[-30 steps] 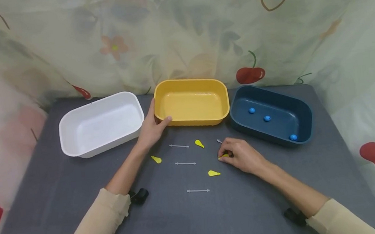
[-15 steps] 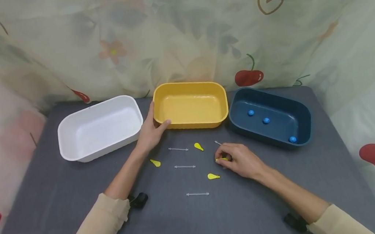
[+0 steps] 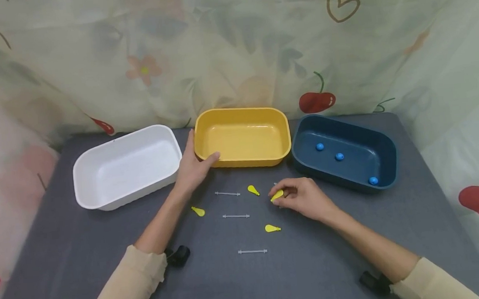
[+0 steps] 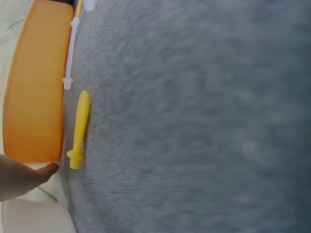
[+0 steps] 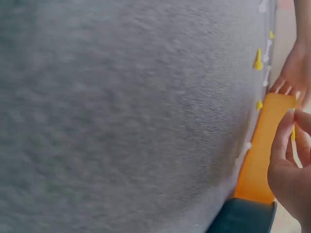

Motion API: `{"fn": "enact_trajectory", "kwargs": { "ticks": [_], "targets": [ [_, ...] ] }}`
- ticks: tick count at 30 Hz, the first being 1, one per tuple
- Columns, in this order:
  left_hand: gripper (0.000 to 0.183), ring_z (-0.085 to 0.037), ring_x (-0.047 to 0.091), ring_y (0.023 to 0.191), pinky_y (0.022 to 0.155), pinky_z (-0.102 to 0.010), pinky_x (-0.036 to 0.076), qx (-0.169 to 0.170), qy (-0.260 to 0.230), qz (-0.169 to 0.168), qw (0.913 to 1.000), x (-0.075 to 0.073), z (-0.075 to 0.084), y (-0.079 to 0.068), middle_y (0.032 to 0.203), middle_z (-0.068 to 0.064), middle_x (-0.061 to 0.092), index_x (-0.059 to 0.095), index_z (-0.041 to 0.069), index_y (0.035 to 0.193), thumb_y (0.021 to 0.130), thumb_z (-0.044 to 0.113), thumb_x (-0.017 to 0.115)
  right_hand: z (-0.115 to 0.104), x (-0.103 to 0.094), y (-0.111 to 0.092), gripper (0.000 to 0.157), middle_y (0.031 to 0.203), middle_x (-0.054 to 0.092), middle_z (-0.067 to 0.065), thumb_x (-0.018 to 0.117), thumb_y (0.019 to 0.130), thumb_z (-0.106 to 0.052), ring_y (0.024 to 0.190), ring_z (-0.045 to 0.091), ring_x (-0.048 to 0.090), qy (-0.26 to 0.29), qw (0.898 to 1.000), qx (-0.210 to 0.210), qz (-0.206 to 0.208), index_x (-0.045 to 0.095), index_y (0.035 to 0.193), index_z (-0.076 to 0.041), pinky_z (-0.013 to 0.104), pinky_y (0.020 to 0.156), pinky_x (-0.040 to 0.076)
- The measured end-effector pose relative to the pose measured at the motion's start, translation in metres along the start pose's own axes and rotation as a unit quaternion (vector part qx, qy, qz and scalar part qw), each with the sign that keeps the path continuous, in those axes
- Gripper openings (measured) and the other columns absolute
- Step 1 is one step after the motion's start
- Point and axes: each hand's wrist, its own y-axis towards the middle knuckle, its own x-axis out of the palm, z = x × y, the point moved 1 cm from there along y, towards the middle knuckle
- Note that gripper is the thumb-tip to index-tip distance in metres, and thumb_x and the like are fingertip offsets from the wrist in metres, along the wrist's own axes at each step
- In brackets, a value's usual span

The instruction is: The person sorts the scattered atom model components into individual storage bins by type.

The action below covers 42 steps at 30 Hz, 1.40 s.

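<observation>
Beads (image 3: 339, 156) lie in the blue tray (image 3: 330, 175), seemingly done. The right hand (image 3: 306, 197) pinches one yellow piece (image 3: 277, 195) near the yellow tray (image 3: 245, 162), whose corner the left hand (image 3: 192, 168) grips. Loose yellow pieces (image 3: 273, 228) and pale rods (image 3: 236, 216) on the table (image 3: 312, 270) appear left.

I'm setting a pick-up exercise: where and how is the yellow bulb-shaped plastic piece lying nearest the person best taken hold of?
Probably pinch the yellow bulb-shaped plastic piece across its rounded body, coming from above onto its near and far edges: it lies flat, stem pointing right, and the wide end offers more surface.
</observation>
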Motion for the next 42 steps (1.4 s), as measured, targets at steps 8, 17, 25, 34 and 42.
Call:
{"fn": "enact_trajectory", "kwargs": {
  "ticks": [8, 17, 25, 34, 42],
  "targets": [
    [0.106, -0.025, 0.039, 0.138, 0.115, -0.041, 0.028, 0.030, 0.011, -0.011, 0.9994, 0.000, 0.001, 0.009, 0.161, -0.009, 0.029, 0.009, 0.016, 0.161, 0.083, 0.033, 0.079, -0.013, -0.005, 0.007, 0.016, 0.088, 0.072, -0.003, 0.078, 0.087, -0.014, 0.076, 0.025, 0.067, 0.004, 1.000, 0.004, 0.000, 0.076, 0.102, -0.018, 0.029, 0.067, 0.054],
    [0.108, -0.026, 0.037, 0.139, 0.116, -0.040, 0.028, 0.018, 0.003, -0.003, 0.9998, 0.002, -0.001, 0.006, 0.160, -0.011, 0.029, 0.012, 0.012, 0.160, 0.081, 0.033, 0.081, -0.035, -0.016, 0.023, 0.017, 0.083, 0.072, -0.004, 0.078, 0.087, -0.019, 0.076, 0.027, 0.065, -0.033, 0.999, -0.003, -0.003, 0.076, 0.103, -0.020, 0.031, 0.062, 0.051],
    [0.110, -0.026, 0.044, 0.129, 0.111, -0.041, 0.033, 0.033, -0.046, -0.010, 0.9984, 0.003, -0.002, 0.008, 0.155, -0.008, 0.037, 0.012, 0.021, 0.160, 0.077, 0.023, 0.084, -0.055, -0.027, 0.048, 0.019, 0.082, 0.073, -0.003, 0.079, 0.087, -0.017, 0.076, 0.026, 0.069, -0.042, 0.999, -0.013, 0.002, 0.076, 0.106, -0.015, 0.034, 0.067, 0.053],
    [0.115, -0.026, 0.040, 0.135, 0.114, -0.040, 0.028, -0.005, -0.018, -0.014, 0.9997, 0.003, -0.002, 0.008, 0.160, -0.010, 0.029, 0.003, 0.022, 0.161, 0.079, 0.032, 0.083, -0.063, -0.036, 0.079, 0.016, 0.083, 0.074, 0.005, 0.077, 0.087, -0.013, 0.076, 0.028, 0.073, -0.004, 1.000, -0.009, 0.028, 0.075, 0.102, -0.007, 0.037, 0.072, 0.059],
    [0.114, -0.026, 0.038, 0.137, 0.115, -0.039, 0.028, -0.025, 0.005, -0.012, 0.9996, 0.003, -0.001, 0.008, 0.161, -0.011, 0.028, 0.003, 0.021, 0.161, 0.080, 0.035, 0.082, -0.061, -0.036, 0.106, 0.016, 0.088, 0.075, 0.004, 0.075, 0.090, -0.017, 0.080, 0.023, 0.072, -0.001, 0.999, 0.007, 0.049, 0.075, 0.104, -0.010, 0.039, 0.078, 0.058]
  ]
}}
